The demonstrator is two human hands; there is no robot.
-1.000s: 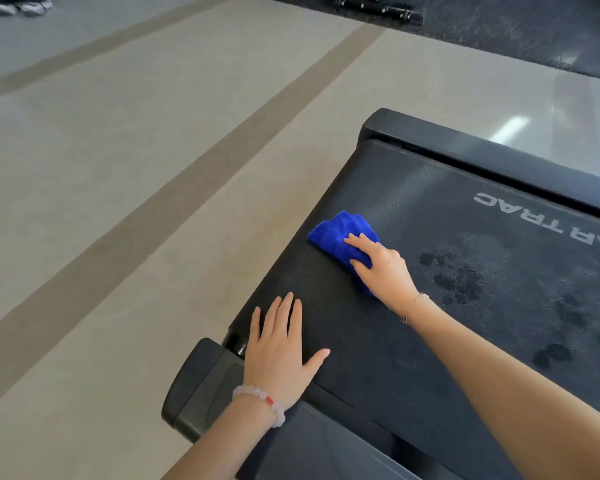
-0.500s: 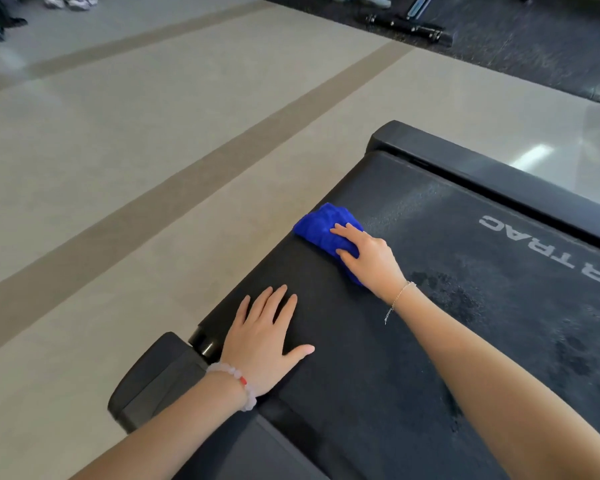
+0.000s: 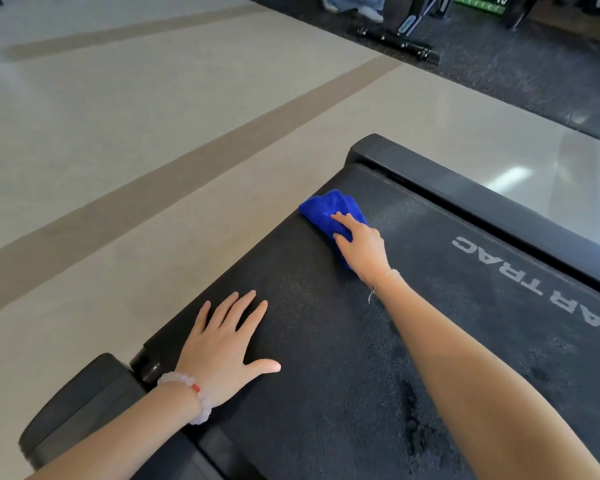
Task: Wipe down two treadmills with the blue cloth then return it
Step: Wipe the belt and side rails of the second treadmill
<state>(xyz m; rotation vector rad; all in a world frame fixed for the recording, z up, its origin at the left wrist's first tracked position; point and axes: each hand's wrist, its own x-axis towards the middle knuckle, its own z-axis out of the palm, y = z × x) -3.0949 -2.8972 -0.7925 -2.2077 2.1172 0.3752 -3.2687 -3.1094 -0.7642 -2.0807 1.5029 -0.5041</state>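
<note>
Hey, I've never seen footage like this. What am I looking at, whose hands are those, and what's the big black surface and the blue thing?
The picture comes from a camera worn on a person's head, looking down at their own bare hands; there is no robot. The black surface is a treadmill belt, with white lettering and some dark smudges on it. The left hand rests flat on the belt, fingers spread, holding nothing. The right hand holds a blue cloth against the belt near its edge. Beside the treadmill lies a pale floor.
</note>
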